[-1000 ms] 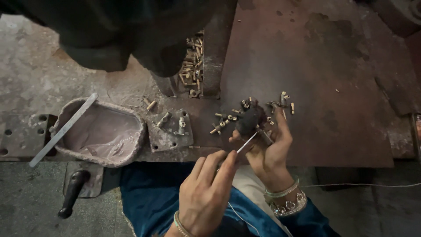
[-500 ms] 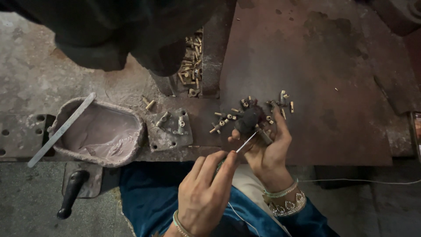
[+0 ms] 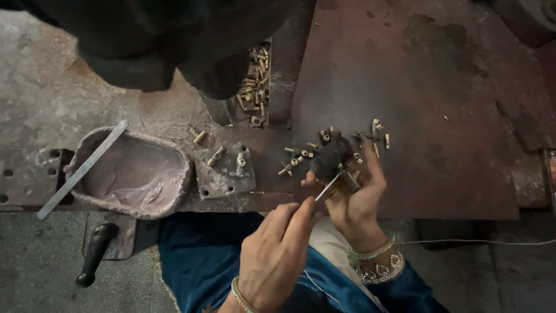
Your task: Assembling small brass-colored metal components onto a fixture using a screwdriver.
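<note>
Head view | left hand (image 3: 272, 255) pinches thin rod (image 3: 328, 188); right hand (image 3: 353, 200) clasps dark part (image 3: 331, 159), half hidden

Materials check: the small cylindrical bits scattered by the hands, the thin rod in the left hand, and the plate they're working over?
Small cylindrical pieces: likely brass, going by the yellow-gold sheen; dull, not polished. Thin silvery rod, pinched by the left hand: looks like bare steel, bright grey glint. Reddish-brown flat plate: probably rusted steel, matte with dark stains. Dark lump in the right hand: material unclear.
</note>
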